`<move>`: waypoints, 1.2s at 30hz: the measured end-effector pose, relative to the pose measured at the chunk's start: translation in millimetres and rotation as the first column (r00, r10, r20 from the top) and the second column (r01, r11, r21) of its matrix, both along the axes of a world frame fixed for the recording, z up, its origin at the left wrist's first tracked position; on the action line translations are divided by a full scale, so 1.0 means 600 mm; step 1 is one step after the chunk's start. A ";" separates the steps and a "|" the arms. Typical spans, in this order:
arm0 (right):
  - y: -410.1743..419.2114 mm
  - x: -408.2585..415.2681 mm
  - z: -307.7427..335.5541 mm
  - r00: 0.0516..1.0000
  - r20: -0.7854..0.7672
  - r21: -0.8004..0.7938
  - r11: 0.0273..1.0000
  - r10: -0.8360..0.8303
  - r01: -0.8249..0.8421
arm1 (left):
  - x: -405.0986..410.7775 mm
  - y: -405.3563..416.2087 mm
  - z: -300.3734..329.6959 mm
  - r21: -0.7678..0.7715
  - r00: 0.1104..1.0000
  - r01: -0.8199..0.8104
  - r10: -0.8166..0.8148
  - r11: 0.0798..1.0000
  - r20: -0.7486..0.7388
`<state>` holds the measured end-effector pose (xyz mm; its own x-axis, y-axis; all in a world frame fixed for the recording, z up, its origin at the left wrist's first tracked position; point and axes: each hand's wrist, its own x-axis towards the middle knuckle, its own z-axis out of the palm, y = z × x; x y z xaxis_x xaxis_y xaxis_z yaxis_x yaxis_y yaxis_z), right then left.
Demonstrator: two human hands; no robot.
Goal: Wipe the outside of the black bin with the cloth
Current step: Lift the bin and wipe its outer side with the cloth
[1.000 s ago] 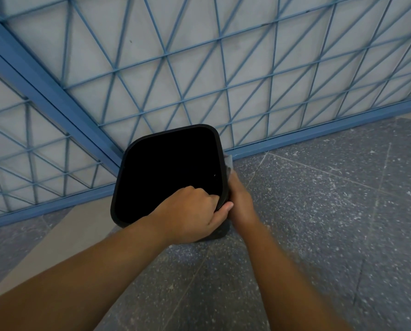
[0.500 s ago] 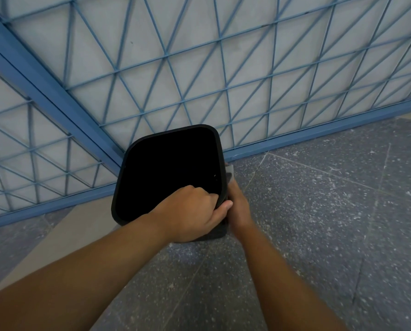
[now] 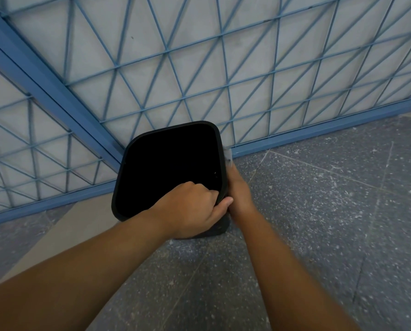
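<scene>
A: Fingers first. Left hand (image 3: 195, 209) has its fingers curled over the near rim of the black bin (image 3: 171, 168), thumb outside, gripping the rim. Right hand (image 3: 239, 194) lies flat along the bin's right outer wall.

B: And the cloth?

A: Only a pale scrap of cloth (image 3: 229, 155) shows past the right fingertips, against the wall near the rim. The hand hides the rest, so I can't tell how the fingers hold it; probably pressing it flat.

B: Where's the bin standing?

A: On the speckled floor (image 3: 319, 211), tilted, close to the blue mesh fence (image 3: 199, 68).

B: Risks?

A: The rim grip is at one corner only. A hard sideways wipe could twist or tip the bin towards the fence. The cloth could bunch or slip out, leaving bare palm rubbing plastic. The far and left walls are easily missed unless the bin gets turned.
</scene>
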<state>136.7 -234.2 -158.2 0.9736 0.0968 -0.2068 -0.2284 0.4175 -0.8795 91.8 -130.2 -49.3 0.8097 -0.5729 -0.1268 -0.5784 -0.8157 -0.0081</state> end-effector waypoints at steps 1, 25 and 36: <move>0.004 -0.018 -0.012 0.999 0.033 -0.010 1.000 -0.010 0.011 | 0.000 -0.001 -0.001 -0.007 1.000 0.003 -0.003 1.000 -0.004; -0.005 -0.044 -0.002 0.998 -0.059 0.000 1.000 -0.013 0.013 | 0.003 -0.001 -0.001 0.019 1.000 -0.005 0.005 1.000 0.008; -0.004 -0.047 -0.010 1.000 -0.015 -0.060 0.998 -0.013 0.012 | 0.002 0.001 0.000 0.031 0.999 0.016 -0.017 0.999 0.033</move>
<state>108.8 -236.9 -164.2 0.9713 0.0715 -0.2271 -0.2373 0.3667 -0.8996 93.1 -129.7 -49.3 0.8041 -0.5827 -0.1180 -0.5910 -0.8050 -0.0521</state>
